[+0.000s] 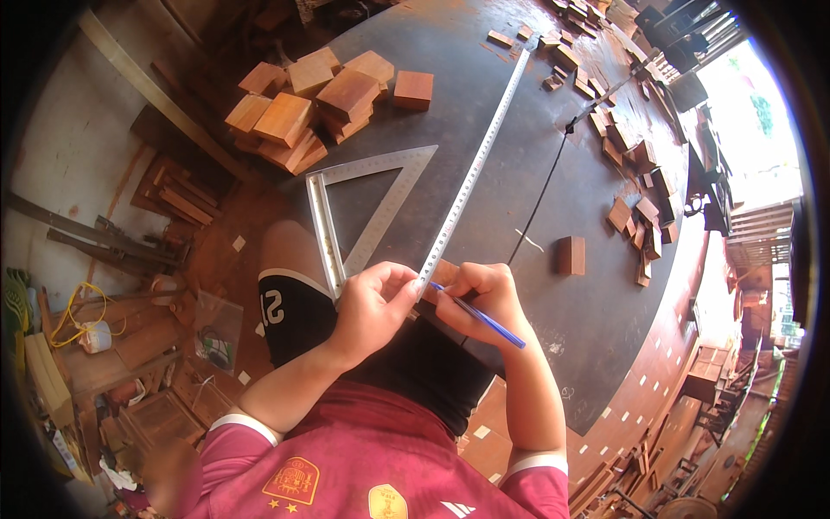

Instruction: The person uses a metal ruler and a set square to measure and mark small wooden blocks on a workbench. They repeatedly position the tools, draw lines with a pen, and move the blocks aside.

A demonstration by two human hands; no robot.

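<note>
My left hand (pixel 373 310) pinches the near end of a long steel ruler (pixel 477 164), which stretches away to the far side of the dark table. Closed around a blue pen (pixel 491 323), my right hand (pixel 478 298) is just right of the ruler's end, with the pen's tip close to it. A small piece of brown wood (pixel 444 272) shows partly between my hands; my fingers cover the rest. Left of the ruler lies a metal triangle square (pixel 322 227), its lower corner by my left hand.
Reddish wood blocks (pixel 285 118) are heaped at the table's far left, with a single block (pixel 414 90) beside them. Another block (pixel 571 256) sits to the right on the dark tabletop (pixel 519 208). Many more blocks (pixel 619 214) are scattered along the right edge.
</note>
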